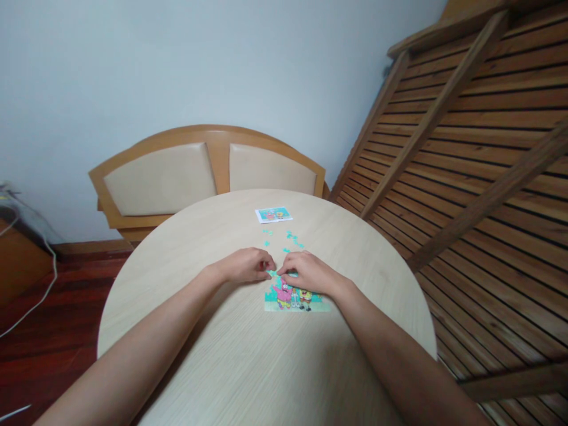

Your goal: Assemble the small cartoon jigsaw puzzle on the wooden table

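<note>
A partly assembled jigsaw puzzle (288, 299) lies flat on the table, showing a pink starfish figure and a yellow square figure on a turquoise ground. Its upper left edge is uneven. My left hand (249, 264) is at that corner, fingers curled and closed on a small turquoise puzzle piece (273, 273). From the other side my right hand (310, 272) pinches at the same piece, thumb and forefinger close together, and its palm covers the puzzle's upper right part. Beyond the hands lie several loose turquoise pieces (291, 236).
The round pale wood table (213, 367) carries a printed reference picture (274, 215) toward its far side. Behind it stands a padded wooden headboard (213, 160) against the wall. A slatted wooden frame (461, 148) leans on the right. A white cable (48, 284) hangs at the left.
</note>
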### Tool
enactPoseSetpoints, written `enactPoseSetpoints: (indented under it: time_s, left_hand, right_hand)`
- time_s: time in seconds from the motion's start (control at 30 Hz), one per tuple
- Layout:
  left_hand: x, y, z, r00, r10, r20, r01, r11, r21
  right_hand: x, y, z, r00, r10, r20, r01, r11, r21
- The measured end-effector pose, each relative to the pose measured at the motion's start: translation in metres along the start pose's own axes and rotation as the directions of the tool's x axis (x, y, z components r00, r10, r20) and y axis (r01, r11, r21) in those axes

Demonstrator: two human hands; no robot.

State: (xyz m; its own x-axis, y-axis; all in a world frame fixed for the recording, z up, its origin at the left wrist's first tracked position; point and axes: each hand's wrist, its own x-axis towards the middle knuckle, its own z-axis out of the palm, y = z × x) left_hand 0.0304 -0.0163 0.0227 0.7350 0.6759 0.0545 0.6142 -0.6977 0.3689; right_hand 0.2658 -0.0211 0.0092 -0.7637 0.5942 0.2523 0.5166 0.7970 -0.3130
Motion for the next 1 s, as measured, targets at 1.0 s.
enactPoseSetpoints:
  time_s: [1.0]
  left_hand:
    - [-0.004, -0.011, -0.003, 0.999, -0.037, -0.022, 0.033, 0.985, -0.169]
  right_hand:
    - [-0.011, 0.010, -0.018, 0.993, 0.112, -0.046, -0.107, 0.990, 0.094]
